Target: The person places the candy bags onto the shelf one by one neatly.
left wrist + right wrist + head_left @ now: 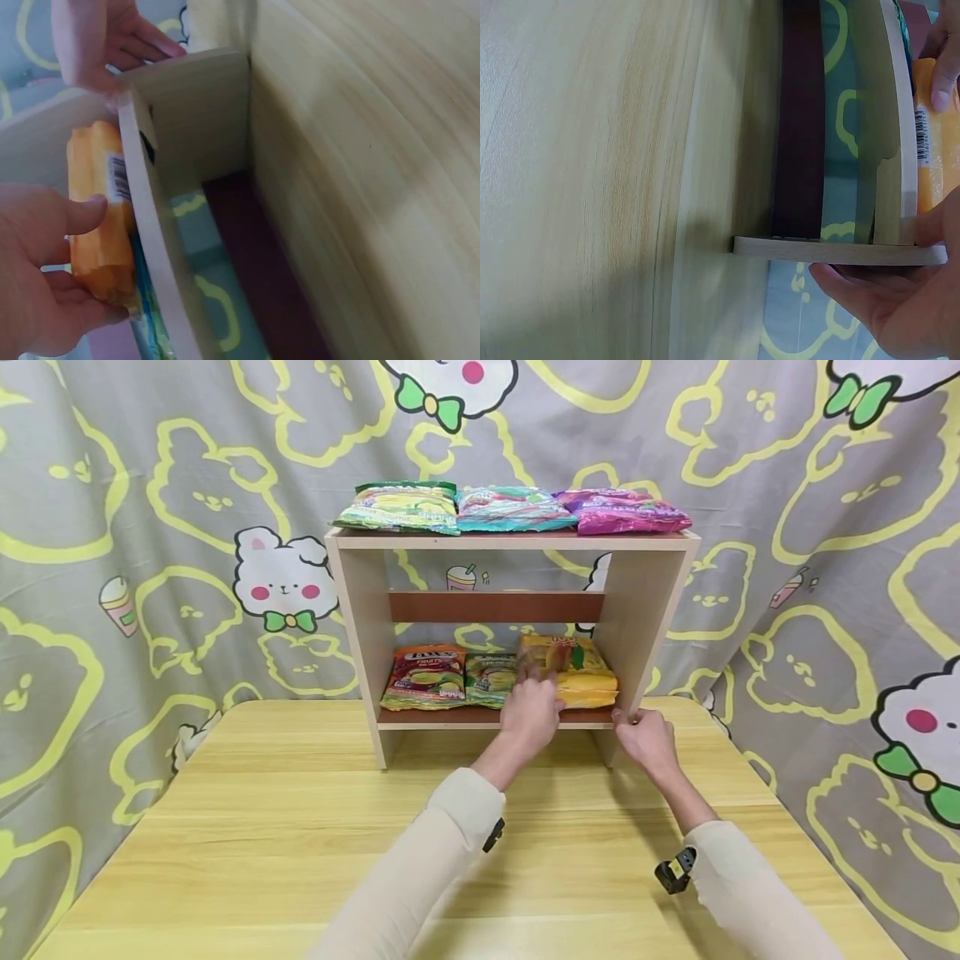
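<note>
A two-tier wooden shelf rack (648, 581) stands on the table. On its lower board, at the right, sits a yellow candy bag (588, 687) with fruit printed on it. My left hand (529, 710) is at this bag's left end; the left wrist view shows the thumb on its front face (96, 232) and fingers round its end. With the thumb inside and the fingers outside, my right hand (907, 300) grips the lower edge of the rack's right side panel (840, 252). A green candy bag (489, 678), partly behind my left hand, and a red-orange candy bag (426, 678) lie farther left.
Along the rack's top lie a green-yellow candy bag (399, 508), a teal candy bag (513, 510) and a magenta candy bag (626, 512). A brown crossbar (495, 607) spans the back. Patterned curtain (187, 527) surrounds the wooden table (300, 827).
</note>
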### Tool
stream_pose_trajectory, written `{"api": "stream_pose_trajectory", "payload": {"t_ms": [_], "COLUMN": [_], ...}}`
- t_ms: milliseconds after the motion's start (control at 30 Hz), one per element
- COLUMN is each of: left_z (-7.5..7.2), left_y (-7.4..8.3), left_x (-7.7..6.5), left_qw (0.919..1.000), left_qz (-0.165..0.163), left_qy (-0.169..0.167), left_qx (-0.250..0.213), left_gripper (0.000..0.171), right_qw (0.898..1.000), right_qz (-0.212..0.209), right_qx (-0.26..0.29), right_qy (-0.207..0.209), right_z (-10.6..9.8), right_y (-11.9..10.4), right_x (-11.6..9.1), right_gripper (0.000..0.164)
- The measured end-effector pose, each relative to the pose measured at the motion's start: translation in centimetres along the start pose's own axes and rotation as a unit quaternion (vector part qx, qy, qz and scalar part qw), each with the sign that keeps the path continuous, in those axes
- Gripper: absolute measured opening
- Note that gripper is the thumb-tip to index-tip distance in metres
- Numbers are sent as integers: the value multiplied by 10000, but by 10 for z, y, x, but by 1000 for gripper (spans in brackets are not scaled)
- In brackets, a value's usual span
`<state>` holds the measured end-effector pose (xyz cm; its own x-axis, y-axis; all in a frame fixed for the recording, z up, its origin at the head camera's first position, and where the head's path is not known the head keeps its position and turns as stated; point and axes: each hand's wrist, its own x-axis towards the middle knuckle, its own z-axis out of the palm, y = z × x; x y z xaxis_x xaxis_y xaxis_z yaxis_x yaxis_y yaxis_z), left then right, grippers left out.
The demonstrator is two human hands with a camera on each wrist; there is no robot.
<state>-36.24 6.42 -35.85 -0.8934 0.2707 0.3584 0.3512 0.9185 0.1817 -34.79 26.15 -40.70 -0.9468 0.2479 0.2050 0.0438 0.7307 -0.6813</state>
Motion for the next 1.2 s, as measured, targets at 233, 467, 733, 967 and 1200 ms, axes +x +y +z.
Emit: {"api": "stream_pose_trajectory", "payload": {"t_ms": [233,467,733,967,1200], "left_z": [9,15,18,18,21], "left_y": [-6,-6,-4,-4,-5], "left_x": [0,2,4,4,2], "left_qw": [9991,9981,9982,9983,9984], "left_qz": [230,352,393,440,407], "left_qy": [356,422,414,381,388], "left_qx": [89,277,182,52,-38], "left_gripper": [35,35,33,35,40], "right_qw": [10000,10000,10000,10000,10000], "right_qz": [53,83,39,34,12], "right_qx": [-23,-9,7,4,-46], "right_qy": [-19,-26,-4,42,15], "right_z": [0,1,0,0,0], "right_y": [0,0,0,0,0], "right_x": [0,0,0,0,1], "right_gripper": [50,49,48,48,49]}}
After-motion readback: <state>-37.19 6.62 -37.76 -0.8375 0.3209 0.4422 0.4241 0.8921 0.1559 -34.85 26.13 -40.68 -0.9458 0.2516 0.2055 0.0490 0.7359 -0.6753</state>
